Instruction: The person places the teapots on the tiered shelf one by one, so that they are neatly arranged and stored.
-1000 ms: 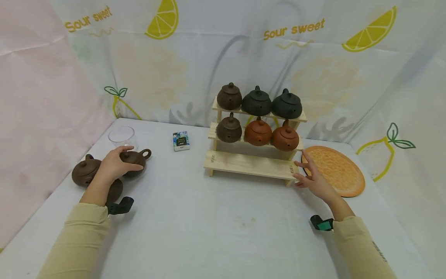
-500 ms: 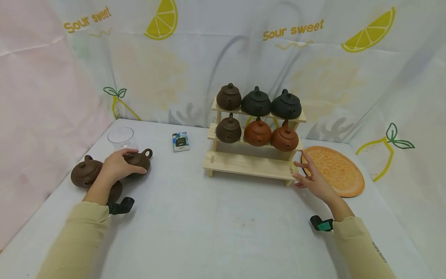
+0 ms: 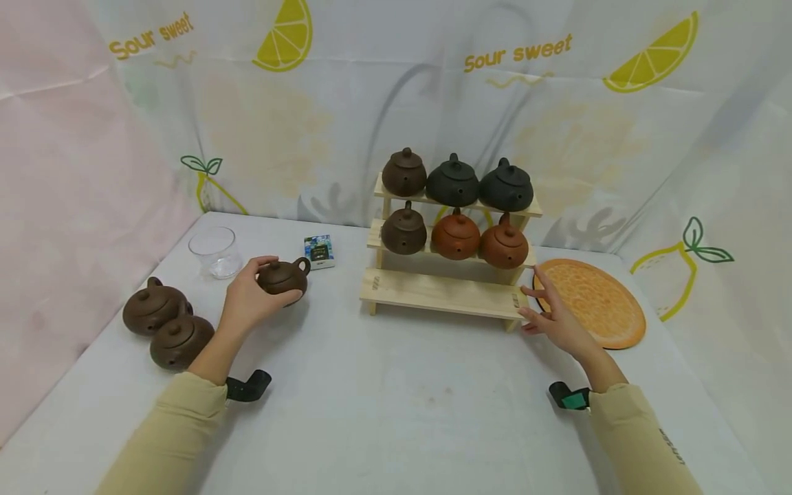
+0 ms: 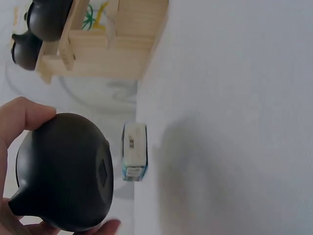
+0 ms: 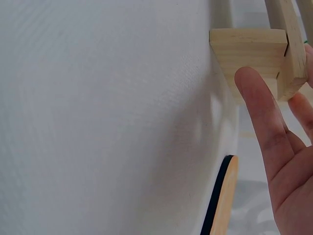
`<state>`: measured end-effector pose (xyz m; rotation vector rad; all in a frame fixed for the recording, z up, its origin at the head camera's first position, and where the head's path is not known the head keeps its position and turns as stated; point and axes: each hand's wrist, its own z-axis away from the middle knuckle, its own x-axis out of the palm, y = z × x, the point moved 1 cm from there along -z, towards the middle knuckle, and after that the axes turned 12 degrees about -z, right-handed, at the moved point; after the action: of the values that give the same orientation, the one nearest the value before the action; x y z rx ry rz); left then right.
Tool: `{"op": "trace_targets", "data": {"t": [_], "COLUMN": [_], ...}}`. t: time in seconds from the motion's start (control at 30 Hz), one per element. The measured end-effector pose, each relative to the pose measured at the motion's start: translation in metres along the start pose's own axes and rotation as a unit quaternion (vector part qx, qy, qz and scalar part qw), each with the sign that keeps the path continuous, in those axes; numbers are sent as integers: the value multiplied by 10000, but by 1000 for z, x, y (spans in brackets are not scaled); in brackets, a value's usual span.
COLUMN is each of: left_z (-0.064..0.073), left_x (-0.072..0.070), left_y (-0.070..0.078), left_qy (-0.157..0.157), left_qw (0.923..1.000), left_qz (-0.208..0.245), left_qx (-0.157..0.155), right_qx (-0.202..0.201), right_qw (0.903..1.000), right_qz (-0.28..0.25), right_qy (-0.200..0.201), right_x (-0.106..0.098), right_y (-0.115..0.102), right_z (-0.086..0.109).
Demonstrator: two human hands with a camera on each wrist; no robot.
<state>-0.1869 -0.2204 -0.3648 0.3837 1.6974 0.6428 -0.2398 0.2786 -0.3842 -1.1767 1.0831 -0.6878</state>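
Note:
My left hand [image 3: 255, 297] grips a small dark brown teapot [image 3: 286, 278] by its sides, with the thumb at the front. The left wrist view shows that teapot [image 4: 68, 171] lifted off the table, its round base and spout visible. Two more brown teapots, one [image 3: 155, 307] behind the other [image 3: 179, 342], sit left of that arm. At the right end of a stepped wooden stand [image 3: 433, 292], my right hand [image 3: 557, 320] has its fingers spread and fairly straight against the wood. Its bottom step is bare. In the right wrist view a finger [image 5: 259, 103] lies by the stand's end.
The stand's middle step carries one brown teapot [image 3: 404, 232] and two reddish ones [image 3: 456, 236]; a brown and two black teapots [image 3: 454, 182] fill the top. A clear glass [image 3: 215, 254], a small box [image 3: 319, 252] and a round pizza-patterned board [image 3: 590, 302] are around.
My left hand has raised the teapot and carried it to the right, away from the two other brown teapots, uncovering the front one and the glass. My right hand stays at the stand.

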Motion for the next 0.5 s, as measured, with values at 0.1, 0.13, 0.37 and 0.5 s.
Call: {"op": "trace_targets", "data": {"t": [0.1,0.13,0.37,0.5], "left_z": [3,5,14,20], "left_x": [8,11,27,35], "left_y": [10,14,41,54], "left_qy": [324,443,1127,1183], "left_qw": [9990,9981,9842,9781], "left_qz": [245,301,689,902], "left_qx": [180,290,1177,1456], "right_qx": [-2,-11,-37,-39], "right_qw": [10000,10000,10000,10000], "right_qz": [14,13,-33,-52], "right_qy": [-1,-8,-20,-15], "right_x": [-1,-1,-1,-1], "right_y": [1,1,4,3], "right_z": [0,0,-1,-1]}}
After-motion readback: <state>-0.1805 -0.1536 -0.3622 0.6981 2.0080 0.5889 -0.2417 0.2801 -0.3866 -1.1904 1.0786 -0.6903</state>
